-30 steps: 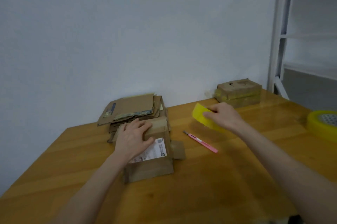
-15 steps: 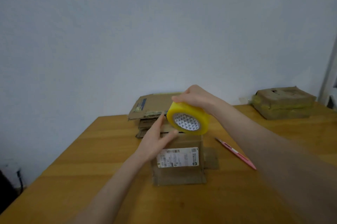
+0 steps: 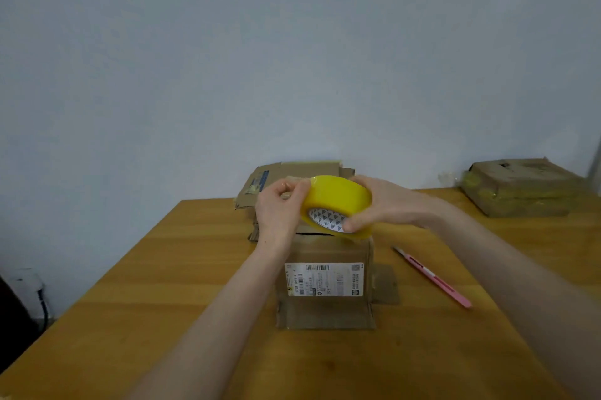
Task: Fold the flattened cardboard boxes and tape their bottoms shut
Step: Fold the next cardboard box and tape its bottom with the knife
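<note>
A folded cardboard box (image 3: 325, 305) with a white shipping label stands on the wooden table (image 3: 162, 302) in the middle. Just above its top I hold a yellow tape roll (image 3: 338, 198). My right hand (image 3: 387, 204) grips the roll, thumb at its patterned core. My left hand (image 3: 279, 207) has its fingers curled against the roll's left edge, pinching at the tape there. A stack of flattened boxes (image 3: 276, 175) lies behind, partly hidden by my hands.
A pink utility knife (image 3: 432, 277) lies on the table right of the box. A taped-up cardboard box (image 3: 520, 191) sits at the far right by the wall. The table's left edge runs diagonally; a dark object and cable sit on the floor at far left.
My left hand left the box top and rose to the tape roll's left edge. The roll tilted and sits a little lower, over the box. The view shifted slightly.
</note>
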